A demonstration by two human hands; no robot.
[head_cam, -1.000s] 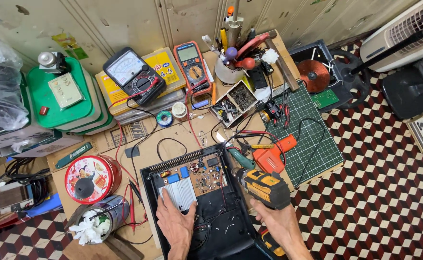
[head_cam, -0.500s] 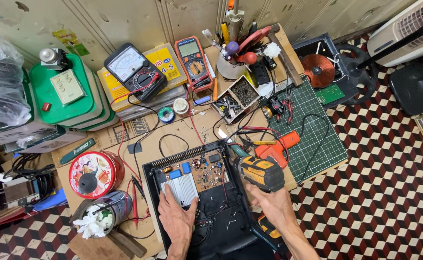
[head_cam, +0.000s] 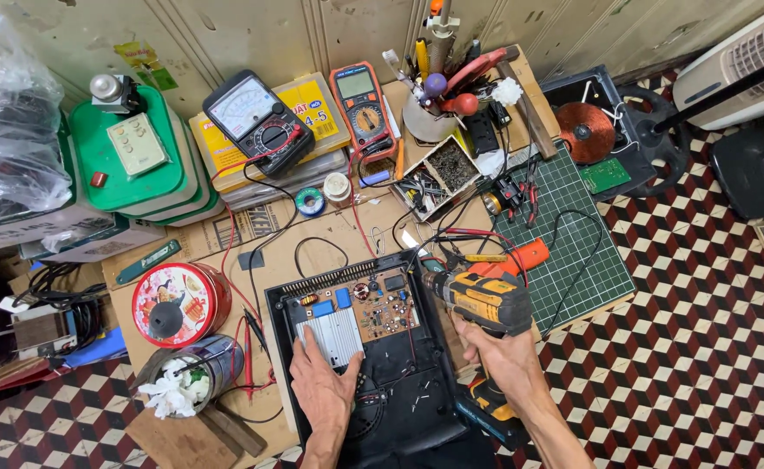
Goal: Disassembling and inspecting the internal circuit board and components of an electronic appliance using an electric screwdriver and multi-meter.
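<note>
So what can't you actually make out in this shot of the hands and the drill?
All in the head view:
- The drill bit tip: too small to tell if it touches the circuit board.
- The drill's handle: wrapped by the right hand.
- The open black case: near end cut off by the bottom edge; part sits under the left hand.
- Board components: too small to identify.

Sitting on the tabletop: two multimeters, black analogue multimeter (head_cam: 256,126) and orange digital multimeter (head_cam: 363,106); one yellow cordless drill (head_cam: 484,300); two round tins, red round tin (head_cam: 178,303) and clear round tin (head_cam: 192,369).
</note>
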